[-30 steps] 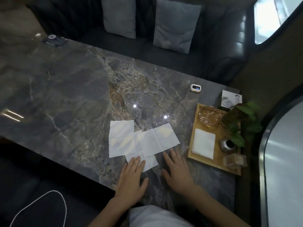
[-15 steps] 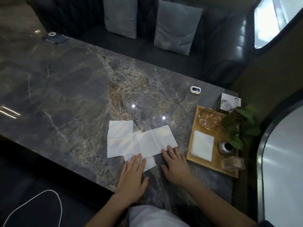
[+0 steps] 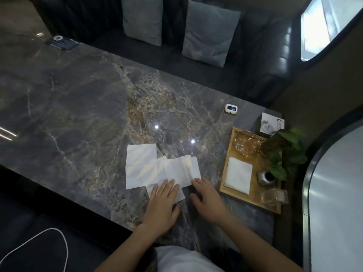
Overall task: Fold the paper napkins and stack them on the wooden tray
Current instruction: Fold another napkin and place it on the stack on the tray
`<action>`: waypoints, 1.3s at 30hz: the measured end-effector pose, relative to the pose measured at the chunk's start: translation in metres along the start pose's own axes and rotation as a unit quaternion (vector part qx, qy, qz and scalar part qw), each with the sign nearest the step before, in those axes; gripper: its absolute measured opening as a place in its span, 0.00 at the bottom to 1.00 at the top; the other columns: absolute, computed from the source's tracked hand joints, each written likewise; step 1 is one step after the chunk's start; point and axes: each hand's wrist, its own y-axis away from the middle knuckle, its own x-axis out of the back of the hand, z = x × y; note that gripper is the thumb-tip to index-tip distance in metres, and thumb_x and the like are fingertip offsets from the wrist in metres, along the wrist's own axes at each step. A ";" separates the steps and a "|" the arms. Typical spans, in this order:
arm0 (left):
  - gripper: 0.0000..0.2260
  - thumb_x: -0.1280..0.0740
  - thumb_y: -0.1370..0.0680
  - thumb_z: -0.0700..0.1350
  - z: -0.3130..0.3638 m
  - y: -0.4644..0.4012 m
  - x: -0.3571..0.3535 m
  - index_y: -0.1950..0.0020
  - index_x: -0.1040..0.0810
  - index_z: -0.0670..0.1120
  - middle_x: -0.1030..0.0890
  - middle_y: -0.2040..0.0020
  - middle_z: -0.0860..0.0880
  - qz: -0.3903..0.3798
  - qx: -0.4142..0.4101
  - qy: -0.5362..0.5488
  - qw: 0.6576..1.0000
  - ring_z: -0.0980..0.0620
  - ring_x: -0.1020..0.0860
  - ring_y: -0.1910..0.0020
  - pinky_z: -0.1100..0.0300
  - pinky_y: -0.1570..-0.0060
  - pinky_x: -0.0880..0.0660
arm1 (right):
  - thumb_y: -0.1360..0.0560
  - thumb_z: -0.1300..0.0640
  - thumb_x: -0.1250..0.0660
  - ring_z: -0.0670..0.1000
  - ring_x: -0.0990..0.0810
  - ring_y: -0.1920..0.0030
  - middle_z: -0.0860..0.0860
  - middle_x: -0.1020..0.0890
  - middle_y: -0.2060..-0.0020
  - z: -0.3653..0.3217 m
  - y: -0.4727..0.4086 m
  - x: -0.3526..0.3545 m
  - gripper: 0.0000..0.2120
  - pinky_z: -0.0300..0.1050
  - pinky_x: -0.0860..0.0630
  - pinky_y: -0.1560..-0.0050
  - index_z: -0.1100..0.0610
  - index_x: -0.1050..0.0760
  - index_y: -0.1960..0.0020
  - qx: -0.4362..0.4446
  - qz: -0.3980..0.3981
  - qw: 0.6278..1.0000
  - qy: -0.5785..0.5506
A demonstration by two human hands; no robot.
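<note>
Three white paper napkins overlap on the marble table: one flat at the left [image 3: 140, 165], one on top at the right [image 3: 179, 169], one underneath [image 3: 179, 195]. The right edge of the top napkin is lifted and curls over leftward. My left hand [image 3: 162, 207] lies flat, fingers apart, pressing the near napkins. My right hand [image 3: 207, 199] rests on the table with its fingertips at the top napkin's near right corner. The wooden tray [image 3: 255, 195] stands to the right with one folded napkin [image 3: 238, 174] lying in it.
The tray also holds a glass bowl [image 3: 245, 144], a small grey pot [image 3: 267, 177], a clear glass block [image 3: 275, 196] and a leafy plant [image 3: 284, 152]. Behind it are a white box [image 3: 272, 125] and a small white device [image 3: 231, 109]. A sofa with cushions runs along the far edge.
My right hand moved forward to the top napkin's near right corner, and that napkin's right edge lifted and folded over to the left. My left hand stayed pressing down.
</note>
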 end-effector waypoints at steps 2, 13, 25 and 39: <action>0.25 0.38 0.23 0.52 0.006 -0.005 0.004 0.27 0.31 0.46 0.29 0.25 0.46 0.036 -0.004 0.047 0.998 0.46 0.34 0.25 0.48 0.23 0.45 | 0.21 0.55 0.38 0.47 0.30 0.31 0.47 0.25 0.33 -0.005 0.005 0.006 0.21 0.51 0.32 0.28 0.52 0.30 0.28 0.010 0.027 0.998 -0.048; 0.16 0.28 0.24 0.44 0.027 -0.013 0.023 0.36 0.21 0.48 0.17 0.39 0.50 0.140 -0.038 0.181 0.973 0.50 0.19 0.41 0.61 0.42 0.27 | 0.23 0.59 0.33 0.35 0.19 0.49 0.37 0.16 0.53 -0.028 0.029 0.042 0.13 0.29 0.26 0.48 0.40 0.19 0.49 -0.006 0.041 0.969 -0.242; 0.06 0.30 0.22 0.44 0.049 0.000 0.046 0.50 0.14 0.53 0.12 0.54 0.54 0.046 0.100 0.516 0.850 0.55 0.15 0.52 0.58 0.52 0.20 | 0.26 0.56 0.29 0.41 0.19 0.47 0.42 0.17 0.49 -0.018 0.039 0.049 0.15 0.42 0.21 0.44 0.47 0.22 0.39 -0.004 0.054 0.963 -0.262; 0.06 0.32 0.22 0.38 0.053 0.003 0.047 0.47 0.17 0.42 0.12 0.54 0.45 0.016 0.217 0.679 0.701 0.48 0.14 0.56 0.54 0.55 0.18 | 0.32 0.47 0.25 0.38 0.25 0.42 0.36 0.23 0.42 -0.013 0.054 0.035 0.30 0.40 0.24 0.42 0.40 0.31 0.33 0.012 0.035 0.976 -0.215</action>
